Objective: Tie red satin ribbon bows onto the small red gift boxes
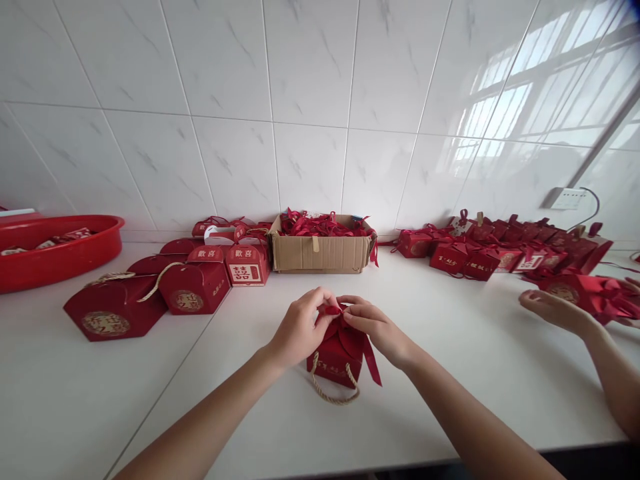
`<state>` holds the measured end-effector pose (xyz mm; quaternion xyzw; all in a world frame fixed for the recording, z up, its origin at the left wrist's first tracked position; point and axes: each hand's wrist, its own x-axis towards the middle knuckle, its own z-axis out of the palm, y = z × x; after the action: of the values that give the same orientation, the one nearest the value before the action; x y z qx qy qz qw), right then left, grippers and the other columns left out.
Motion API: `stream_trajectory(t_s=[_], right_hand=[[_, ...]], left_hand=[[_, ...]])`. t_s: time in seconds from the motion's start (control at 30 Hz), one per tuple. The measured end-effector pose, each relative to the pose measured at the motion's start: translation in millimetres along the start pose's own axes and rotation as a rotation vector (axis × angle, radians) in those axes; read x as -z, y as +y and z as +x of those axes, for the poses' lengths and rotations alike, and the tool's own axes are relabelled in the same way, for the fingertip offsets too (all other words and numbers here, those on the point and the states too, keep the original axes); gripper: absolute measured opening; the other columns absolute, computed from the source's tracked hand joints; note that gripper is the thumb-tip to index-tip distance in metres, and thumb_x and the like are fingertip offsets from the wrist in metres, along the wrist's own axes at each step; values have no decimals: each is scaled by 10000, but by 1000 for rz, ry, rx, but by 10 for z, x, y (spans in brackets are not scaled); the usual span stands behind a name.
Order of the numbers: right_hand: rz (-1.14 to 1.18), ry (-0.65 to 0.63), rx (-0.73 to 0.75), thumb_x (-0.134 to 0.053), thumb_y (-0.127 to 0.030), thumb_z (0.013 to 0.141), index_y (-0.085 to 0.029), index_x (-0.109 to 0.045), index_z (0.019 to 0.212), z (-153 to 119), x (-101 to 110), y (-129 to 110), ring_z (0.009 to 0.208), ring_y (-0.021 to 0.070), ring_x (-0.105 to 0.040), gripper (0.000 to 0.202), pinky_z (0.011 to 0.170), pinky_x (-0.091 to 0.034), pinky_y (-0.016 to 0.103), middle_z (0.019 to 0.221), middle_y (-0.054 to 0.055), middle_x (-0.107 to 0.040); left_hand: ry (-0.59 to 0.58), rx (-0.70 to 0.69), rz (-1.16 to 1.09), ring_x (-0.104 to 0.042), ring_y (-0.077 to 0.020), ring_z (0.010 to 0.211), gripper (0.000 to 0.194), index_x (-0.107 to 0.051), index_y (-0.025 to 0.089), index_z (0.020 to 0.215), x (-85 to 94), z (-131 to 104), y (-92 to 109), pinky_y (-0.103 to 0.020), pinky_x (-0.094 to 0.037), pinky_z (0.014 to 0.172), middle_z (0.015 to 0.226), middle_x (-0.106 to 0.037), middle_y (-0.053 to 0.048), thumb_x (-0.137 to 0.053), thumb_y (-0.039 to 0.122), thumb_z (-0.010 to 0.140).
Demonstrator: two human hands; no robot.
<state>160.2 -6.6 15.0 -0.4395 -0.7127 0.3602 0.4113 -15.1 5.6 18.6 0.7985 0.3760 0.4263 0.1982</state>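
In front of me a small red gift box (334, 357) stands on the white table, a twisted rope handle (336, 400) hanging down its near side. Over its top both my hands meet at a red ribbon (373, 363), one tail of which falls down the right side. My left hand (304, 327) is closed, thumb and forefinger pinching a loop of the ribbon. From the other side my right hand (379, 328) pinches the ribbon close to the same spot. The fingers partly hide the knot area.
A cardboard box (323, 255) full of red ribbons stands by the wall. Red gift boxes (195, 290) sit at left, beside a red basin (60, 250). More boxes (463, 259) stand at right, where another person's hands (563, 310) handle a ribboned box (570, 290).
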Motion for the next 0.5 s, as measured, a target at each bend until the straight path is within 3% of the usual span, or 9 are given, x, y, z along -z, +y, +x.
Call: stream_trajectory(t_s=[0.1,0.27,0.4,0.5], right_hand=[[183,-94,-61,-527,-390,841,-185,-681,687,-10,23,-10,1172,279,-480,299,898,-441,410,1227,96,-546],[349,-35,-161,-558,-424,823,-183,-686,698,-19,-49,-10,1268,274,-395,300,918,-431,380,1304,94,-501],[383,-22,-175,-557,-401,830,-193,-679,695,-36,-88,-30,1306,242,-346,276,928,-415,337,1160,92,-598],[363,-19,-193,-538,-408,842,-189,-690,733,-67,-58,-65,1202,246,-465,287,900,-430,334,1179,82,-593]], left_hand=[[-16,19,-47,-602,-142,777,45,-506,216,831,-22,24,0,-270,-480,747,843,-623,-11,-483,178,835],[105,87,22,-589,-159,762,101,-477,214,848,-39,17,-8,-297,-479,738,802,-615,-9,-562,239,800],[-14,72,1,-602,-173,858,89,-601,214,872,-10,-67,59,-296,-479,803,888,-643,-26,-585,252,794],[-27,109,-33,-626,-173,849,126,-657,221,895,-6,-90,71,-291,-488,801,901,-663,-28,-616,245,778]])
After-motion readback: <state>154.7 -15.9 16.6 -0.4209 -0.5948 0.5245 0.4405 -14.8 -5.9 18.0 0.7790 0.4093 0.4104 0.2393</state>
